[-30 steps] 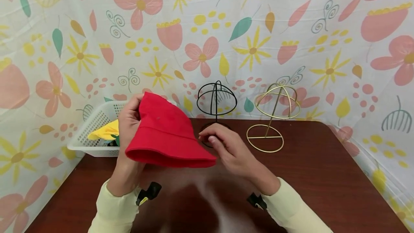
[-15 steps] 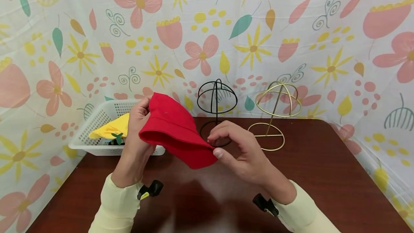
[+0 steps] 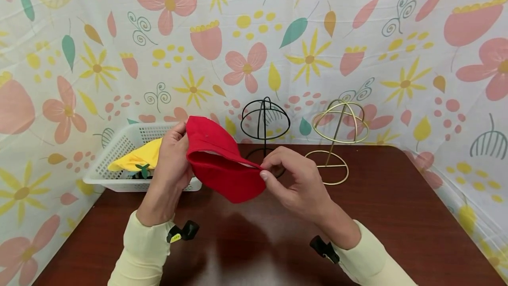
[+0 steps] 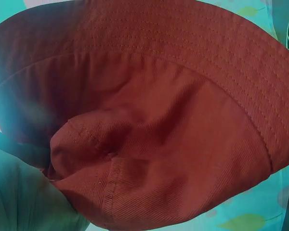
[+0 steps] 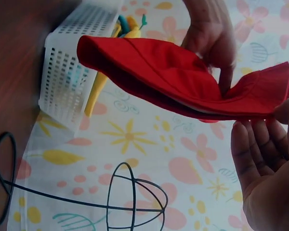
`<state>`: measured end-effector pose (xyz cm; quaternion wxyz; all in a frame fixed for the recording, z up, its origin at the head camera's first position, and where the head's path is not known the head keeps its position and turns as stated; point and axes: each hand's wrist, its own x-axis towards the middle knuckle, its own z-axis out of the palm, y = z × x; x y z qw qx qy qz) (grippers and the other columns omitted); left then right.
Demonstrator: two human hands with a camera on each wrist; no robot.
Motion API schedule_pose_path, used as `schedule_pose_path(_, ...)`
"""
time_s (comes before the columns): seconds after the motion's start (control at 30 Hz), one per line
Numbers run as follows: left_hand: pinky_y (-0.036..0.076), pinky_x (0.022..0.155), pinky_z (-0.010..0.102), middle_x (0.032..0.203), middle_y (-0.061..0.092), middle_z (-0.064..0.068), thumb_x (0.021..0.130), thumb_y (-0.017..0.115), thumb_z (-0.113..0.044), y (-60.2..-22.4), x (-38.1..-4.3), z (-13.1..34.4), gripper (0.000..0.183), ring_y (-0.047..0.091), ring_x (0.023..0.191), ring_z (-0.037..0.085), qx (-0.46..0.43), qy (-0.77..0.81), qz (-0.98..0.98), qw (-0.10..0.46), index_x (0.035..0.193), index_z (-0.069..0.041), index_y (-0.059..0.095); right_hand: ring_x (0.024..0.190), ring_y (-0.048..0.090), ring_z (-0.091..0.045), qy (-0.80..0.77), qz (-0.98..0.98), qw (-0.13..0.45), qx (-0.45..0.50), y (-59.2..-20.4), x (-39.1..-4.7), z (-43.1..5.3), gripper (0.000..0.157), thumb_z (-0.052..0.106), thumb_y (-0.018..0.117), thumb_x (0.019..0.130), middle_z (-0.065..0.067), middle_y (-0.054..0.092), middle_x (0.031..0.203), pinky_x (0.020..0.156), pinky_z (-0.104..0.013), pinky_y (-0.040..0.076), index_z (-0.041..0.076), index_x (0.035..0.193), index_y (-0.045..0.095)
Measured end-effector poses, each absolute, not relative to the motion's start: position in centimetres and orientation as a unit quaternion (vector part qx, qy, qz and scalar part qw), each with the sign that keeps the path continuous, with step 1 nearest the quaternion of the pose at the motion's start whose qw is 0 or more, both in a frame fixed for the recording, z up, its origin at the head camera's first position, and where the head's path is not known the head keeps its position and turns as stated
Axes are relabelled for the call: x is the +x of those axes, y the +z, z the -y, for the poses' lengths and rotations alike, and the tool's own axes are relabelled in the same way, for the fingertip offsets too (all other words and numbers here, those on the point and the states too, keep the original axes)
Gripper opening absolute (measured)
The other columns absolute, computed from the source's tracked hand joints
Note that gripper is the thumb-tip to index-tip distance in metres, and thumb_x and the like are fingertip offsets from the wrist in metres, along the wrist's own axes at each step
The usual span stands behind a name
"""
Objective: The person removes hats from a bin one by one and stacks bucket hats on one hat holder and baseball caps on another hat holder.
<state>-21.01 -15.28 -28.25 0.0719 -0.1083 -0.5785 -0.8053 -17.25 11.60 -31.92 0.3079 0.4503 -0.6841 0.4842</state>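
Note:
A red bucket hat (image 3: 212, 140) is held up in front of the body, its crown towards the upper left and its opening tilted to show the inside. My left hand (image 3: 172, 158) grips the crown, denting the fabric in the left wrist view, where the hat (image 4: 183, 120) fills most of the picture. With thumb and fingers my right hand (image 3: 297, 182) pinches the brim's right edge. From the right wrist, that hand (image 5: 272, 178) shows its thumb on one side of the brim and fingers on the other.
A white plastic basket (image 3: 115, 184) behind the left hand holds a yellow hat (image 3: 136, 156) with a green leaf-shaped piece. At the table's back stand a black wire hat stand (image 3: 265, 120) and a gold one (image 3: 335, 133). A floral cloth (image 3: 246, 21) hangs behind the brown table (image 3: 389, 215).
The hat has tipped so its opening faces more upward towards the head camera, and it moved slightly right. My right hand's fingers have opened out, then closed onto the brim edge.

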Motion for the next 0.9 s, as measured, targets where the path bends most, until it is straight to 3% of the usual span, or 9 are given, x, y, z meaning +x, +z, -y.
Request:
schedule_pose_path(0.13,0.062,0.075,0.023,0.093,0.069,0.002,0.108,0.062,-0.026,-28.4,-21.2,15.2,0.027,0.071,0.076,0.012,-0.105,-0.8,0.587,0.072,0.125,-0.006,0.066,0.078,0.065,-0.01,0.495,0.694,0.288,0.435,-32.0,-17.2,-11.6,0.002,0.007,0.069,0.1,0.002,0.069,0.095,0.065,-0.026,0.059,0.009,0.099,0.068)
schedule_pose_path(0.33,0.061,0.078,0.025,0.1,0.066,0.002,0.107,0.064,-0.027,-28.6,-21.2,14.6,0.022,0.068,0.09,0.016,-0.1,-0.757,0.641,0.076,0.123,-0.012,0.069,0.064,0.06,-0.014,0.566,0.708,0.231,0.353,-32.1,-16.9,-11.8,0.021,-0.007,0.066,0.095,0.001,0.065,0.082,0.051,-0.026,0.054,0.014,0.093,0.065)
schedule_pose_path(0.57,0.059,0.078,0.027,0.107,0.068,0.011,0.108,0.064,-0.026,-28.9,-21.2,13.9,0.025,0.067,0.097,0.025,-0.106,-0.643,0.753,0.089,0.119,-0.005,0.065,0.065,0.06,-0.016,0.698,0.647,0.139,0.271,-31.5,-16.9,-12.8,0.014,-0.005,0.056,0.102,-0.004,0.065,0.074,0.06,-0.027,0.055,-0.001,0.091,0.065)
schedule_pose_path(0.73,0.059,0.083,0.034,0.118,0.067,0.009,0.105,0.067,-0.025,-29.3,-20.8,13.2,0.031,0.066,0.102,0.025,-0.146,-0.547,0.819,0.092,0.131,-0.009,0.06,0.069,0.058,-0.012,0.762,0.592,0.081,0.251,-31.1,-16.5,-12.8,0.022,-0.002,0.05,0.105,0.0,0.063,0.075,0.062,-0.023,0.052,0.005,0.09,0.065)
schedule_pose_path(0.9,0.054,0.096,0.046,0.141,0.054,0.006,0.102,0.071,-0.028,-29.5,-19.7,12.0,0.055,0.058,0.123,0.024,-0.194,-0.478,0.849,0.113,0.148,-0.01,0.046,0.065,0.056,-0.015,0.745,0.618,0.089,0.235,-31.3,-16.3,-12.4,0.019,-0.002,0.053,0.104,-0.002,0.062,0.073,0.059,-0.025,0.052,0.002,0.089,0.063)
